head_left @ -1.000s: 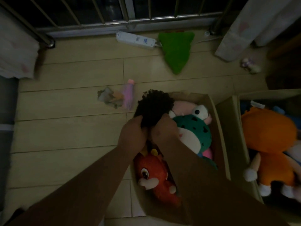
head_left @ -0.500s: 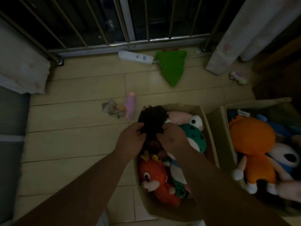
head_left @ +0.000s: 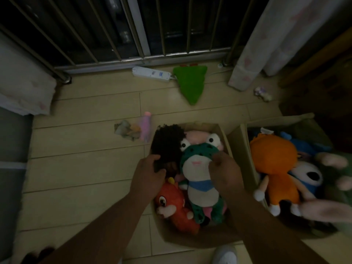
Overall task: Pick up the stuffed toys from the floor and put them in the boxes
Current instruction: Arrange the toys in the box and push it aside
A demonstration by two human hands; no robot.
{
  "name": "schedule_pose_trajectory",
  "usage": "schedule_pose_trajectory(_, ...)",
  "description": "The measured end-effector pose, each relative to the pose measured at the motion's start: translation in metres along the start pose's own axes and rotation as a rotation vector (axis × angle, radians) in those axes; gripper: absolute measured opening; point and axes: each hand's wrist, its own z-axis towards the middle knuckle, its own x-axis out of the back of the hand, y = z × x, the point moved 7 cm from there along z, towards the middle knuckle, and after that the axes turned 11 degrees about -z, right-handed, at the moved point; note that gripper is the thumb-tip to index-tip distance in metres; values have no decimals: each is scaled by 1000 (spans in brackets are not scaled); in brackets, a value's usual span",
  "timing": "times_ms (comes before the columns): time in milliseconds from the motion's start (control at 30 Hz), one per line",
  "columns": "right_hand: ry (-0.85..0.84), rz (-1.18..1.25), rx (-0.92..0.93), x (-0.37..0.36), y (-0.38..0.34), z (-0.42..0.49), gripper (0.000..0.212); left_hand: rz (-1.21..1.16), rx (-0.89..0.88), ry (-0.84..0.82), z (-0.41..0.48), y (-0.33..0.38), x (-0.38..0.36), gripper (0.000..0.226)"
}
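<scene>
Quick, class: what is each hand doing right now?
Left hand: closed on the black curly toy.
Right hand: fingers gripping the green frog toy.

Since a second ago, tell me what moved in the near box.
The dark curly-haired toy went down into the near cardboard box. The left hand still grips it; the right hand shifted onto the green frog plush. The red plush stayed put.

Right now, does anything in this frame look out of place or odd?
Yes. A green plush, a pink toy on crumpled scraps and a small toy lie on the floor, outside the boxes. A power strip lies there too.
</scene>
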Motion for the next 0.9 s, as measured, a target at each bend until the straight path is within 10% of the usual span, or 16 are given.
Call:
schedule_pose_trajectory(533, -53, -77, -225, -32, 97, 34, 37, 84, 385, 271, 0, -71, -45, 77)
schedule_pose_trajectory(900, -19, -202, -222, -57, 103, 50, 47, 173, 350, 347, 20, -104, -39, 23)
